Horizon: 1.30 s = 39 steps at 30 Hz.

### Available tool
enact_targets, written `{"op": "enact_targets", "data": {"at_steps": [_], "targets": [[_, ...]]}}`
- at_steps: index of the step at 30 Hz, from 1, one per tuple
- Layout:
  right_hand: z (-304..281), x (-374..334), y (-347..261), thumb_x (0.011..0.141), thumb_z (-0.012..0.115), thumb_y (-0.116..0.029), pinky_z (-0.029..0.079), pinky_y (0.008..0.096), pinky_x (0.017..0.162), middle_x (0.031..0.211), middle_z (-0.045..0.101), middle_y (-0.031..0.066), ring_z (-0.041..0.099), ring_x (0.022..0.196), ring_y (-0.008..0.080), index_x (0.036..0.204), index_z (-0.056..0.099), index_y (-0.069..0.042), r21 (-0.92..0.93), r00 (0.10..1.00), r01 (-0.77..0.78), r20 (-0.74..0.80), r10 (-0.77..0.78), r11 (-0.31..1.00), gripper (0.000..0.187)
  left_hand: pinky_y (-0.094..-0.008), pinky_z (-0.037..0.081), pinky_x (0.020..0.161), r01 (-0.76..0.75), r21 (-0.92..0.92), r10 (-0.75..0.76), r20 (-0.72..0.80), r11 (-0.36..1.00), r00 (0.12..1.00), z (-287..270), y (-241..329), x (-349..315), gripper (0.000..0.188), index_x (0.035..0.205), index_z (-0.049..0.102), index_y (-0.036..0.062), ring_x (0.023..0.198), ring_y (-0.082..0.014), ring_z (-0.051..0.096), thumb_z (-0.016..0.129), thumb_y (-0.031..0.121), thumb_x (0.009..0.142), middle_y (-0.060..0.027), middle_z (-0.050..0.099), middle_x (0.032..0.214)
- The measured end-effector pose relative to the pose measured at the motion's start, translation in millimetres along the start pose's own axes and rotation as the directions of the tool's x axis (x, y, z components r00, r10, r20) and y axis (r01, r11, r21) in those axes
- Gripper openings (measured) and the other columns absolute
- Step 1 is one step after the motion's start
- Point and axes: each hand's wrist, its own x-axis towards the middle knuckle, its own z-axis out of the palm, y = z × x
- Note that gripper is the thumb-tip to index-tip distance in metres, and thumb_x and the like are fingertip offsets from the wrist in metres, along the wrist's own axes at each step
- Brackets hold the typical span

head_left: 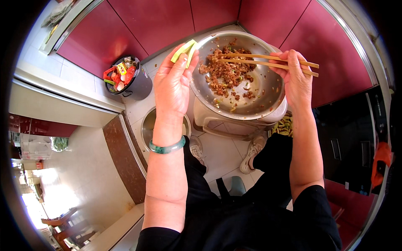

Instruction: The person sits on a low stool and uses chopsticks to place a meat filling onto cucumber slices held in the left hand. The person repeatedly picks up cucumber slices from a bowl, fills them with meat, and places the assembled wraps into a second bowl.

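Observation:
My left hand (173,79) is raised at the left rim of a wide steel bowl (268,94). Its fingers pinch a pale green vegetable piece (184,51), slit into two leaves that stand apart at the top. Wooden chopsticks (272,63) are gripped in my right hand (296,77) over the bowl's right side. Their tips reach into brown minced filling (226,73) with green bits, heaped at the bowl's left and middle. A green bangle (167,147) circles my left wrist.
The bowl rests on a beige stool (222,131) between my feet. A second metal basin (146,129) stands partly behind my left forearm. Cut green pieces (284,125) lie near my right knee. A full dark bin (140,85) stands left, by red cabinets (146,21).

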Motion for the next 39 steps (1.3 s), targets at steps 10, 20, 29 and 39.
{"op": "enact_targets", "data": {"at_steps": [10, 20, 29, 39], "targets": [[4.0, -1.9, -2.5, 0.093, 0.048, -0.026, 0.052, 0.0305, 0.071, 0.091, 0.063, 0.0168, 0.062, 0.080, 0.0207, 0.084, 0.058, -0.003, 0.097, 0.997, -0.074, 0.005, 0.074, 0.993, 0.027, -0.0328, 0.047, 0.092, -0.007, -0.048, 0.004, -0.051, 0.999, 0.999, 0.5, 2.5, -1.2, 0.023, 0.109, 0.055, -0.0028, 0.100, -0.0240, 0.057, 0.054, 0.002, 0.086, -0.0128, 0.058, 0.109], [-47.5, 3.6, -22.5, 0.092, 0.047, -0.033, 0.053, 0.0315, 0.075, 0.096, 0.062, 0.0172, 0.063, 0.084, 0.0216, 0.083, 0.056, -0.005, 0.333, 0.996, -0.076, -0.009, 0.083, 0.940, 0.031, -0.0325, 0.047, 0.091, 0.024, 0.106, -0.021, -0.030, 0.994, 0.999, 7.2, 5.7, -3.5, 0.024, 0.109, 0.055, -0.0054, 0.100, -0.0259, 0.058, 0.053, 0.004, 0.087, -0.0157, 0.058, 0.109], [-57.5, -4.7, -38.8, 0.093, 0.043, -0.035, 0.054, 0.0305, 0.074, 0.097, 0.061, 0.0161, 0.063, 0.082, 0.0205, 0.081, 0.054, -0.007, 0.419, 0.996, -0.087, 0.055, 0.070, 0.904, 0.033, -0.0300, 0.049, 0.084, 0.247, 0.102, -0.258, 0.109, 0.964, 0.960, 42.2, -2.1, -20.7, 0.025, 0.109, 0.056, -0.0050, 0.090, -0.0198, 0.060, 0.053, 0.008, 0.088, -0.0124, 0.062, 0.101], [-60.0, -7.6, -36.5, 0.093, 0.043, -0.036, 0.054, 0.0313, 0.075, 0.096, 0.061, 0.0148, 0.063, 0.082, 0.0204, 0.080, 0.054, -0.008, 0.391, 0.998, -0.058, 0.045, 0.044, 0.919, 0.032, -0.0320, 0.052, 0.082, 0.334, 0.201, -0.373, 0.206, 0.921, 0.905, 49.9, -7.3, -20.1, 0.029, 0.116, 0.049, -0.0070, 0.095, -0.0292, 0.061, 0.040, 0.007, 0.092, -0.0205, 0.059, 0.107]]}}
